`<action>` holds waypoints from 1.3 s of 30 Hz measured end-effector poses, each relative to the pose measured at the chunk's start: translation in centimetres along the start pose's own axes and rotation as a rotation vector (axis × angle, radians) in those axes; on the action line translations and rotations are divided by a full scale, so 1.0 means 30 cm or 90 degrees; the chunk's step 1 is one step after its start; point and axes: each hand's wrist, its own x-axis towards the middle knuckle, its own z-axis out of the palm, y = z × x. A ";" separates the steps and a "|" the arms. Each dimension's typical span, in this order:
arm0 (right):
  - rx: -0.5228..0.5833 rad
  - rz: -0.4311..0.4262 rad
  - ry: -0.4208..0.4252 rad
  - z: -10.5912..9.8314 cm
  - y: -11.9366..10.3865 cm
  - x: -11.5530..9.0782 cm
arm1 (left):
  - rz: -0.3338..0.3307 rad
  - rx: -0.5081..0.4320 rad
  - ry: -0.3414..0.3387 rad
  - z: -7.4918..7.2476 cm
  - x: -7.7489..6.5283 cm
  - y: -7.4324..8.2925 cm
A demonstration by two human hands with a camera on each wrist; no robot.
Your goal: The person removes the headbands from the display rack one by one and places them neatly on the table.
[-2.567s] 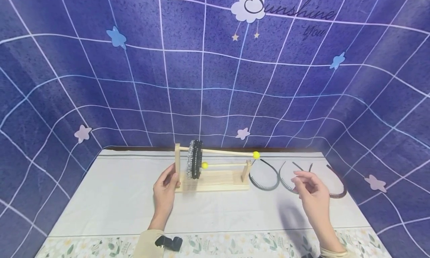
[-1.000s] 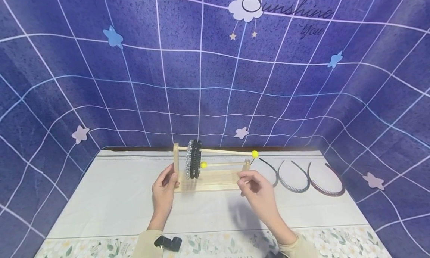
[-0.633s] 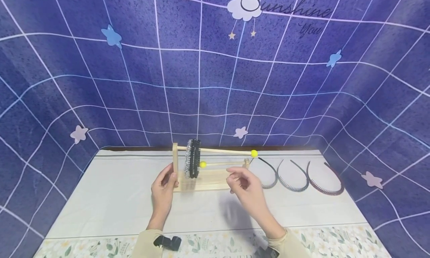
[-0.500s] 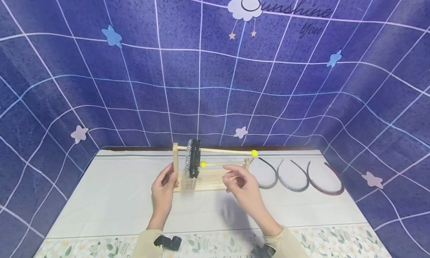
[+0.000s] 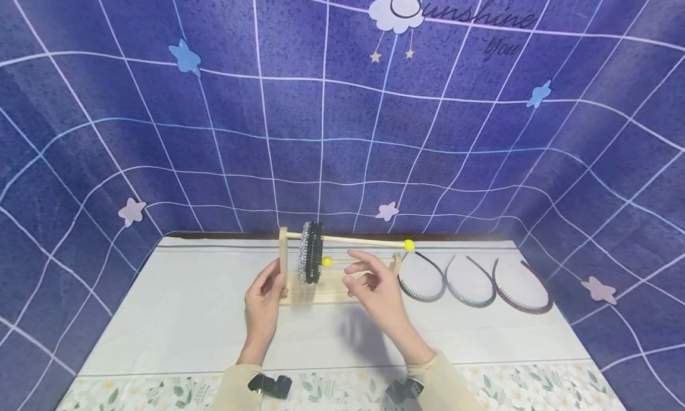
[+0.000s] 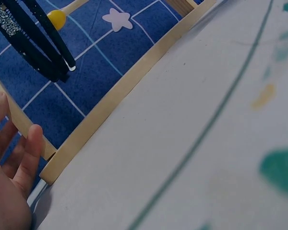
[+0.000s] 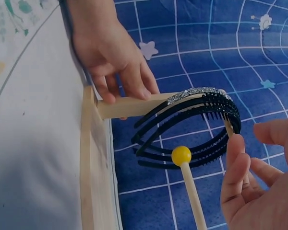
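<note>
My left hand [image 5: 261,304] grips the left upright of a pale wooden headband stand [image 5: 283,250], thumb on the near side. Several headbands [image 5: 311,253], black ones and one with silver glitter, hang bunched on the stand's upper rod near that upright. The rod ends in a yellow ball [image 5: 409,245]; a lower rod from the right post carries another yellow ball [image 5: 327,262]. My right hand [image 5: 381,292] hovers before the stand's right half, fingers loosely bent and holding nothing. In the right wrist view, its fingertips [image 7: 237,143] come close to the hanging headbands [image 7: 216,103].
Three toothed headbands lie in a row right of the stand: a black one [image 5: 423,297], a greyish one [image 5: 473,303] and a dark reddish one [image 5: 527,308]. A white cloth [image 5: 176,316] with a floral front border covers the table. A blue gridded curtain [image 5: 299,113] encloses it.
My right hand has moved left, from over the loose headbands to the front of the stand, and a little away from me. My left hand keeps its grip on the upright.
</note>
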 end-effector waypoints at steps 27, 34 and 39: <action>-0.038 -0.030 -0.011 0.135 -0.012 0.086 | -0.006 0.014 -0.005 -0.004 0.001 0.001; -0.042 -0.038 -0.007 0.149 -0.018 0.107 | -0.010 0.018 -0.004 -0.004 -0.001 0.009; -0.048 -0.038 -0.005 0.154 -0.019 0.112 | -0.006 0.025 -0.002 -0.003 -0.001 0.010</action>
